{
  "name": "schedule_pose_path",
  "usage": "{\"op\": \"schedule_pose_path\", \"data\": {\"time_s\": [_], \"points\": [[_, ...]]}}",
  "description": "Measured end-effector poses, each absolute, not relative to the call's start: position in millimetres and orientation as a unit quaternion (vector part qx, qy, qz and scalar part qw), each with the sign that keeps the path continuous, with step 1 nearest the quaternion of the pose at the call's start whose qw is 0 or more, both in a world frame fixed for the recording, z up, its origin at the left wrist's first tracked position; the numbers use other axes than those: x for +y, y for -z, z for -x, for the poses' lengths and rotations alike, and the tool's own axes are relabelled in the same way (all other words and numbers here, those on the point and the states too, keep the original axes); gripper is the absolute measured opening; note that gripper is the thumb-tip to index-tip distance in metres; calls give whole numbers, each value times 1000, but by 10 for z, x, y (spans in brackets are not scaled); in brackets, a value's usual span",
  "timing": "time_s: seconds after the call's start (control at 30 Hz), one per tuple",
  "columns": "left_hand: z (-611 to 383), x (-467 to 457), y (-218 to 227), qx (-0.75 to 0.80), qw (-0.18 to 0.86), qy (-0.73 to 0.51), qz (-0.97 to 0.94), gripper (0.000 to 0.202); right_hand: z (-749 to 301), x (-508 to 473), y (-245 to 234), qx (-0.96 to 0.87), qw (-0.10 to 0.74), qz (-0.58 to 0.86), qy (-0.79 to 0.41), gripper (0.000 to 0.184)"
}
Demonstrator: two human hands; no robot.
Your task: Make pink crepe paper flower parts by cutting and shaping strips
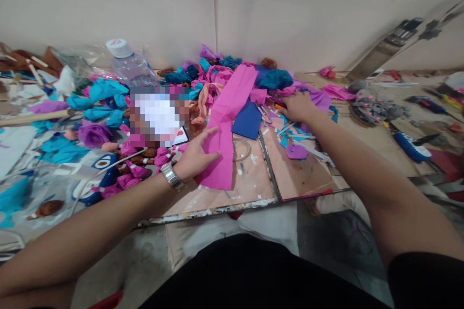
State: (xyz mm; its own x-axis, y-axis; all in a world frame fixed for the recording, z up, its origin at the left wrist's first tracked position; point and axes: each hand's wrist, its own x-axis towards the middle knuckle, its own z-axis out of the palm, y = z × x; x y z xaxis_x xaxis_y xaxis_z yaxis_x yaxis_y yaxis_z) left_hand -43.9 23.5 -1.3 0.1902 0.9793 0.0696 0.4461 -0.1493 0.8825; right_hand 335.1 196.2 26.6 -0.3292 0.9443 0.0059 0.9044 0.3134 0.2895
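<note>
My left hand point(197, 154), with a metal watch point(171, 175) on its wrist, lies flat and open on a long strip of pink crepe paper point(226, 120) spread over a wooden board point(250, 181). My right hand point(297, 106) reaches farther back. Its fingers curl over something orange point(280, 105) among paper scraps, and I cannot make out what it is. A dark blue paper piece point(248, 120) lies between my hands. A small purple paper cutout point(296, 151) rests on the board below my right arm.
Heaps of crumpled teal, purple and pink paper flowers point(97, 106) cover the left side. A plastic water bottle point(130, 65) lies at the back. A glue gun point(413, 147) and tools sit at the right. The wall point(253, 5) stands behind.
</note>
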Motion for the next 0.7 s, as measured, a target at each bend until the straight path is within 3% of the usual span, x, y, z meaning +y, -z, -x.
{"op": "schedule_pose_path", "data": {"time_s": [0.17, 0.3, 0.43, 0.7], "points": [[436, 243, 16, 531, 392, -354, -663, 77, -3267, 1966, -289, 791, 45, -594, -136, 70], [428, 231, -9, 536, 394, -349, -660, 77, -3194, 1918, -474, 795, -8, -596, -114, 68], [419, 214, -49, 545, 399, -349, -650, 77, -3113, 1828, -736, 796, -95, -585, -121, 56], [415, 231, -52, 547, 431, -357, -622, 77, -3048, 1598, -992, 732, -307, -607, -23, 70]]}}
